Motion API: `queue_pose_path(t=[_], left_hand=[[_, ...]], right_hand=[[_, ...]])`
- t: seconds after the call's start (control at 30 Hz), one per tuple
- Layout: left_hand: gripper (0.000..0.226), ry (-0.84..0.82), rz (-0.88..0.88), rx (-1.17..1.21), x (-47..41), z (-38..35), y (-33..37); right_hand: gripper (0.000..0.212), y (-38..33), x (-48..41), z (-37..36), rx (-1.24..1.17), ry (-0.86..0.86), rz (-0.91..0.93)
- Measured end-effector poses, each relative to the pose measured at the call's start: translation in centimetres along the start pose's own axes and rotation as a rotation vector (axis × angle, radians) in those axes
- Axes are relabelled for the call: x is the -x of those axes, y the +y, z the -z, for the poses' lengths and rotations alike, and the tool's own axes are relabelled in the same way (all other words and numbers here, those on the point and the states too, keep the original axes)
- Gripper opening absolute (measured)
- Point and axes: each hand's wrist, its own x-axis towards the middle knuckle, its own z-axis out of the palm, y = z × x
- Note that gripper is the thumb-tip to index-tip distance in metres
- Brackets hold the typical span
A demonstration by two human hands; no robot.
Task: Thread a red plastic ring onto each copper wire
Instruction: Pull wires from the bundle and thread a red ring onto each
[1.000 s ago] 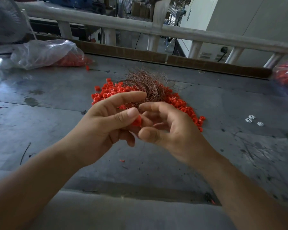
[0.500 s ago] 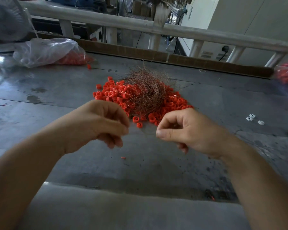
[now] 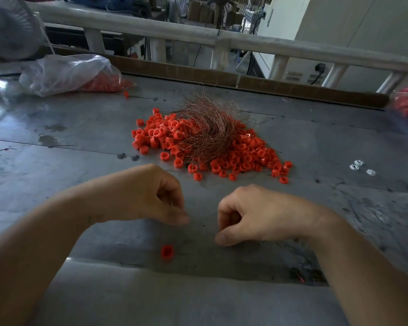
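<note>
Curling thumb to forefinger, left hand (image 3: 142, 196) and right hand (image 3: 257, 215) close on a wire or nothing, I cannot tell, so retrieve the loose red ring (image 3: 167, 252) at six o'clock from the left hand; copper wires (image 3: 207, 130) and ring pile (image 3: 245, 156) lie at twelve.

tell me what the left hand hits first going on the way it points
Probably the right hand: the left hand points across a bare gap at it. The red ring lies off that line.
</note>
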Motion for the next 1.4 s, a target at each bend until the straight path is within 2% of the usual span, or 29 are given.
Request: queue_pose_path(t=[0.1,0.2,0.27,0.37,0.47,0.6,0.63,0.7,0.8,0.83,0.9,1.03,1.23,1.3,1.4], left_hand=[[0.009,0.297,0.041,0.023,-0.7,0.6,-0.7],[0.014,0.707,0.104,-0.068,-1.9,1.0,-1.9],[0.019,0.814,0.139,-0.12,-2.8,0.9,-2.1],[0.029,0.809,0.166,-0.188,-4.0,0.8,-2.4],[0.022,0.788,0.155,-0.283,-4.4,1.0,-2.6],[0.008,0.793,0.146,-0.264,-4.1,0.8,-2.2],[0.01,0.828,0.148,-0.203,-3.9,0.9,-2.0],[0.014,0.897,0.109,0.085,-3.0,1.2,-1.2],[0.022,0.776,-0.096,0.486,-1.2,0.6,0.5],[0.024,0.729,-0.149,0.52,-0.9,0.1,1.1],[0.025,0.675,-0.203,0.486,-0.9,-0.8,1.9],[0.025,0.619,-0.209,0.393,-1.2,-1.7,2.3],[0.024,0.582,-0.217,0.353,-1.3,-1.8,2.3],[0.023,0.572,-0.222,0.347,-1.2,-1.9,2.3],[0.026,0.568,-0.234,0.339,-1.2,-1.9,2.1]], right_hand=[[0.025,0.3,0.1,0.3,-0.011,0.03,-0.006],[0.027,0.7,0.1,0.6,-0.018,0.086,-0.003],[0.027,1.0,0.1,0.8,-0.054,0.131,-0.012],[0.025,1.5,-0.2,0.9,-0.156,0.215,-0.037],[0.021,1.9,-0.5,0.8,-0.212,0.296,-0.058],[0.019,2.1,-1.2,0.6,-0.238,0.433,-0.086],[0.02,2.2,-1.3,0.5,-0.217,0.485,-0.092],[0.022,2.5,-1.5,0.3,-0.128,0.592,-0.109],[0.012,2.8,-2.1,0.0,-0.058,0.729,-0.098],[0.005,2.9,-2.5,0.0,-0.061,0.778,-0.09],[0.015,3.0,-3.0,0.0,-0.032,0.855,-0.084],[0.039,3.3,-3.7,0.1,0.077,0.85,-0.099],[0.056,3.6,-5.2,-0.4,0.092,0.651,-0.162],[0.054,3.6,-5.1,-0.4,0.08,0.697,-0.142],[0.039,3.1,-4.4,-0.3,0.033,0.884,-0.063]])
